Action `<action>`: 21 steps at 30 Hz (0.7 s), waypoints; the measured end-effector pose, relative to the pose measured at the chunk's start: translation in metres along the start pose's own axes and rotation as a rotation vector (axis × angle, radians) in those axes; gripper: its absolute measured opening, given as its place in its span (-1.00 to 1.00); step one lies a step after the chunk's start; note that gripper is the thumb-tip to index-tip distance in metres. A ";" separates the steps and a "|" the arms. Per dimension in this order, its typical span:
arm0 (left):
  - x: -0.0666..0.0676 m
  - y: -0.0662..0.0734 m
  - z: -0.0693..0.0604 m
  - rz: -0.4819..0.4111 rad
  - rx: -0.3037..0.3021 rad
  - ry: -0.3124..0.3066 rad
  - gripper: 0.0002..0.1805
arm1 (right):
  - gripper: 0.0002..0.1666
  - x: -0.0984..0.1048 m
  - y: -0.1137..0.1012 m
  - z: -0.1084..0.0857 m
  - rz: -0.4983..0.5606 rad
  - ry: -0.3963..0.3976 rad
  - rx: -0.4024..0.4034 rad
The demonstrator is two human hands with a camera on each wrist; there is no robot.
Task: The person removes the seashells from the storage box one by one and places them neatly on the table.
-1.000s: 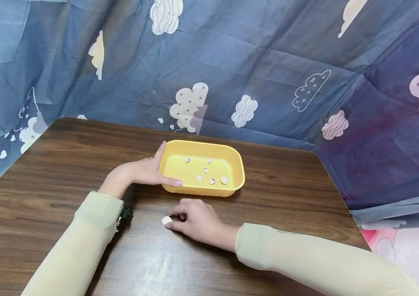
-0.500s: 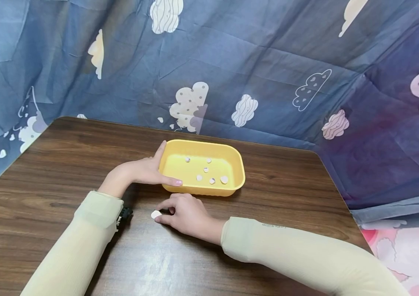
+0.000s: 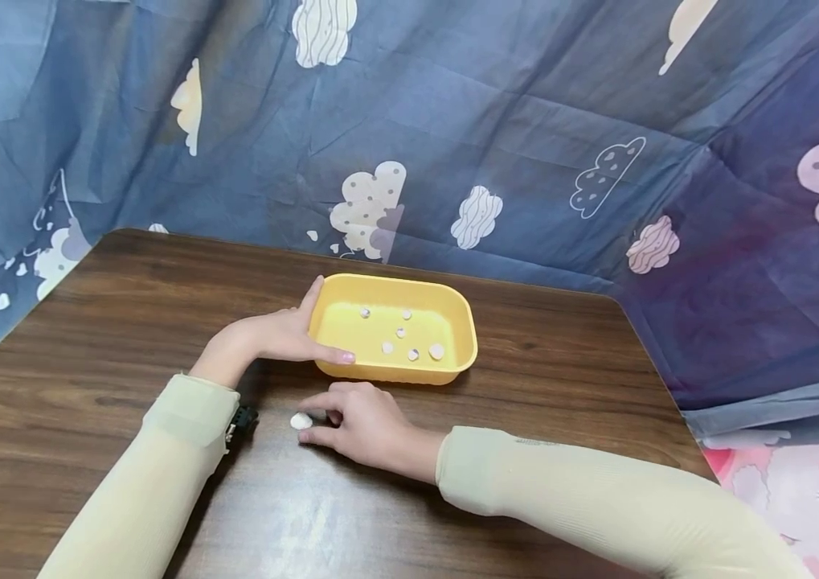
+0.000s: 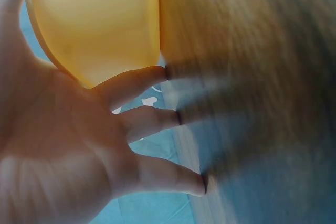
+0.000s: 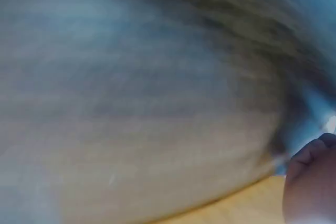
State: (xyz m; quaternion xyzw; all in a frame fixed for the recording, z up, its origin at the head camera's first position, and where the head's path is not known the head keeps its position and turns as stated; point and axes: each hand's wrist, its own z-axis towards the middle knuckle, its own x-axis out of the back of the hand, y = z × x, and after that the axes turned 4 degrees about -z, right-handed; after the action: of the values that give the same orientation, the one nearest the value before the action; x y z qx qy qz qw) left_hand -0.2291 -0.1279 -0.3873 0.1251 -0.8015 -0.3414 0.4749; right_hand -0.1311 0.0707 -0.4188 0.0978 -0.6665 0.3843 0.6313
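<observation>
a: what is seen nearest?
b: the pale sleeves, reached across the table. beyond the cuff, the right hand is held low, its thumb and forefinger parted on either side of a white piece.
a: is the piece gripped?
b: no longer. half a second ago it was pinched by those fingertips; a second ago it was pinched too, farther right. now it is left lying on the wood, near the black device at the left wrist. whether it is touched by a fingertip cannot be told.
a: and farther off?
b: the left hand is laid against the tub's left end, fingers spread and straight, thumb over the near rim. neither it nor the yellow tub has been shifted, nor the six small pieces scattered inside.
a: what is in the way?
b: the tub's near-left corner is covered by the left thumb. farthest back, a cloud-printed curtain is hung.
</observation>
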 end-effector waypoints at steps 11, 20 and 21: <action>0.001 -0.002 0.002 0.015 -0.062 0.010 0.60 | -0.58 0.062 0.010 0.007 0.349 0.091 0.009; 0.000 -0.001 0.001 0.009 -0.008 -0.012 0.70 | -0.59 0.100 0.045 0.027 0.326 0.137 -0.183; 0.000 -0.001 0.001 0.004 -0.009 -0.013 0.70 | -0.57 0.101 0.049 0.028 0.334 0.127 -0.199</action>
State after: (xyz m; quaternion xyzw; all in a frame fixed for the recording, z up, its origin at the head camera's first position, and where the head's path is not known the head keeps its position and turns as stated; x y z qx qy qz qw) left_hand -0.2304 -0.1279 -0.3884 0.1193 -0.8033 -0.3449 0.4706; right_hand -0.2012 0.1226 -0.3426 -0.1013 -0.6670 0.4213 0.6061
